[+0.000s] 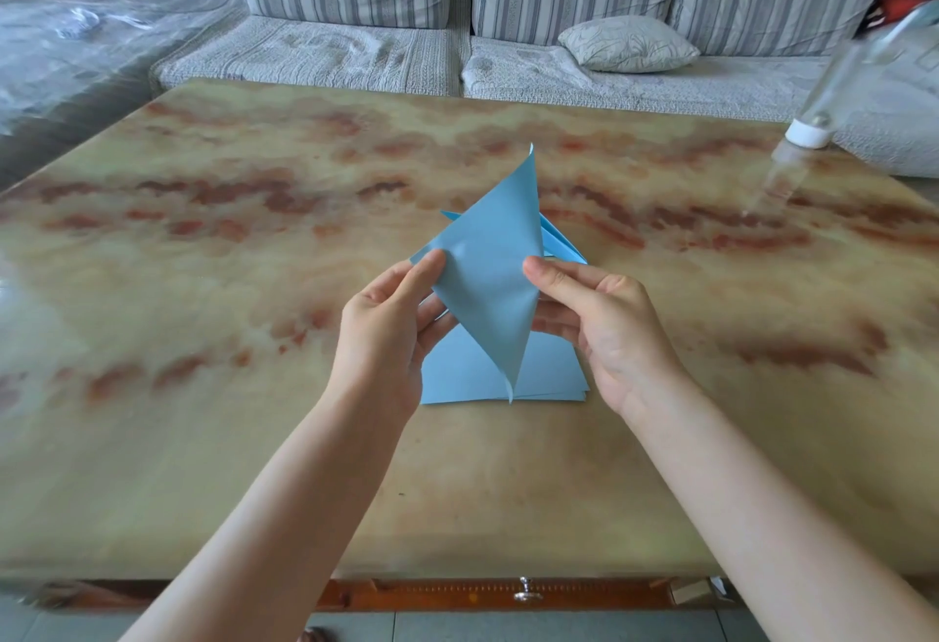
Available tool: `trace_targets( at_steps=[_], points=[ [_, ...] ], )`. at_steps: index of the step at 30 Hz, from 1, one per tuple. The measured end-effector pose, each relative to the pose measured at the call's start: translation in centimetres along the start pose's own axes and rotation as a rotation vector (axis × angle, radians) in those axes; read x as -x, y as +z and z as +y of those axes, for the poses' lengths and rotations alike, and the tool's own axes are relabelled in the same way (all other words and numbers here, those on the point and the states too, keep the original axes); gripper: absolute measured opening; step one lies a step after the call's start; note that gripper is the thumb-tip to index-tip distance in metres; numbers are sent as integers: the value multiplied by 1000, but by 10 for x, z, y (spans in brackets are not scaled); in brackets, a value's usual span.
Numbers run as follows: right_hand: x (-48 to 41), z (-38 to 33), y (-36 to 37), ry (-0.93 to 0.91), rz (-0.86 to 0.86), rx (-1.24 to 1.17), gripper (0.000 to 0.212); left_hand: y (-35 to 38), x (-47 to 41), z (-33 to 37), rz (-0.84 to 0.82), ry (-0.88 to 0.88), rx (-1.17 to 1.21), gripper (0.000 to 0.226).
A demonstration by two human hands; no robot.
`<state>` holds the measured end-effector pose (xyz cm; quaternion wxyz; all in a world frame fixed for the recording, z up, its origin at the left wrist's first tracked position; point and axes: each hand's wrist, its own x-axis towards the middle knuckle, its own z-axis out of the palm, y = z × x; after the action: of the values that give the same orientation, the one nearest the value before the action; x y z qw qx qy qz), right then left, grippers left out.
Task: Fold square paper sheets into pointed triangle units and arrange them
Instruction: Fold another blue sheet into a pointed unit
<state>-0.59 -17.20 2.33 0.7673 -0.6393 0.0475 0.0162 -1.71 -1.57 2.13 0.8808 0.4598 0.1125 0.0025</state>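
A blue paper sheet (490,265) is held up above the marble table (203,245), folded along its diagonal so two corners point up and down. My left hand (391,321) pinches its left corner between thumb and fingers. My right hand (604,316) pinches its right corner the same way. Under the hands a stack of blue square sheets (549,374) lies flat on the table. Just behind the held sheet, folded blue units (561,245) lie on the table, mostly hidden by it.
A clear bottle with a white cap (833,98) stands tilted at the table's far right. A striped grey sofa (457,6) with a small pillow (627,43) runs behind the table. A drawer knob (526,589) shows at the table's near edge.
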Motion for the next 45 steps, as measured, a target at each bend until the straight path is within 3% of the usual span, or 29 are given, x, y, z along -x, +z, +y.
trace_targets(
  at_steps=[9,14,19,25,28,31,36,39,42,45],
  points=[
    [-2,0,-1,15,3,-30,7,-1,0,-2,10,3,-7,9],
    [1,1,-3,93,-79,34,43,-1,-2,-2,36,34,32,8],
    [2,-1,-4,65,-107,75,45,-1,-1,-2,55,41,47,6],
    [3,3,0,41,-48,86,15,0,-1,-1,30,6,57,6],
    [2,3,-1,34,-26,97,13,-1,-3,0,14,-69,48,7],
    [2,1,-4,31,-42,133,15,-2,-7,8,-6,-104,-68,11],
    [1,0,-8,14,-96,277,14,-8,-10,21,-123,-85,-454,8],
    [3,0,-7,-8,-145,375,10,-11,-8,21,-133,-64,-631,24],
    [6,-2,-6,-6,-196,418,8,-9,-6,19,-118,-25,-699,39],
    [6,-4,-7,-4,-199,428,12,-7,-5,15,-106,21,-681,26]
  ],
)
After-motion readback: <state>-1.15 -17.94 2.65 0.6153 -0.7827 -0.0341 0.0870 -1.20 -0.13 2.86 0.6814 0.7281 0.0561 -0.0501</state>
